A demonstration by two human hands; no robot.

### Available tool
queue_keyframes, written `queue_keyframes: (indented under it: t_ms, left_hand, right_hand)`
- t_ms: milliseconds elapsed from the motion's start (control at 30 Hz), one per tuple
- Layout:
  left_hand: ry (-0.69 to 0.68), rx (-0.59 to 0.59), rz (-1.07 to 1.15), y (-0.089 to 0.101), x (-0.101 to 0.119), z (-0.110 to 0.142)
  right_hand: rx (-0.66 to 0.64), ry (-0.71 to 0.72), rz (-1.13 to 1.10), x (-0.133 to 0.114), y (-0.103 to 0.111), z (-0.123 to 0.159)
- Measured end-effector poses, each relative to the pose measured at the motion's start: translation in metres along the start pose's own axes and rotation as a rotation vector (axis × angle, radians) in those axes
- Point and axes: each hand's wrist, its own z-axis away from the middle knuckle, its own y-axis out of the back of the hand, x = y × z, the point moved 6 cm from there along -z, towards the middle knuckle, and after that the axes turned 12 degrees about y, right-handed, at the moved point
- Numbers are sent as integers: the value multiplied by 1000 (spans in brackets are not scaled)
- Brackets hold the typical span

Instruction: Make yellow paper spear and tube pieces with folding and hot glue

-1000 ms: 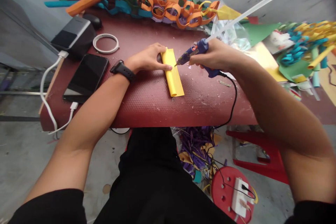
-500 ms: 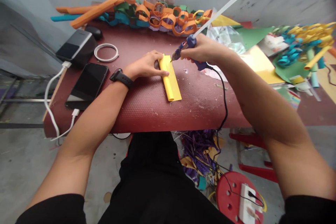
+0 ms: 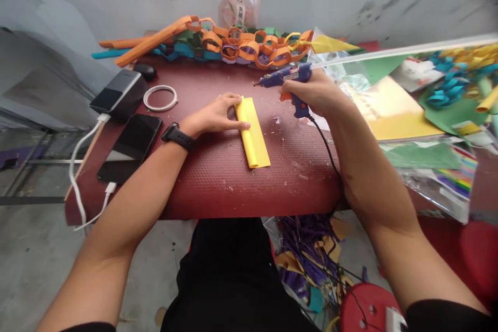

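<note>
My left hand point(image 3: 221, 114) is closed on a yellow sheet of paper point(image 3: 257, 137), thumb and fingers gripping its rolled left edge. The roll runs lengthwise, with a flat flap on its right side lying on the table. Gripped in my right hand point(image 3: 307, 91) is a blue glue gun point(image 3: 286, 75), its nozzle pointing left, above the table and apart from the paper. A long clear glue stick point(image 3: 389, 55) sticks out of the gun's back, and a black cord hangs from its handle.
Paper chains point(image 3: 249, 46) in orange, green and blue lie along the back. To the left are a black phone point(image 3: 136, 137), a dark box-shaped device point(image 3: 119, 96) and a coiled white cable point(image 3: 160, 98). Paper sheets point(image 3: 397, 109) cover the right side; a red stool point(image 3: 365, 303) stands below.
My right hand has drawn the glue gun away from the paper to the right and levelled it, swinging the glue stick down. My left hand still holds the roll. The camera view has tilted up.
</note>
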Motion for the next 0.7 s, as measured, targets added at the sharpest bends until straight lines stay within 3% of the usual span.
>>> queue_keyframes:
  t_ms: [200, 700]
  left_hand:
    - [13, -7, -15, 2, 2, 1]
    - [2, -11, 3, 0, 4, 0]
  right_hand:
    - [-99, 8, 9, 3, 3, 5]
    - [-160, -21, 43, -9, -2, 12]
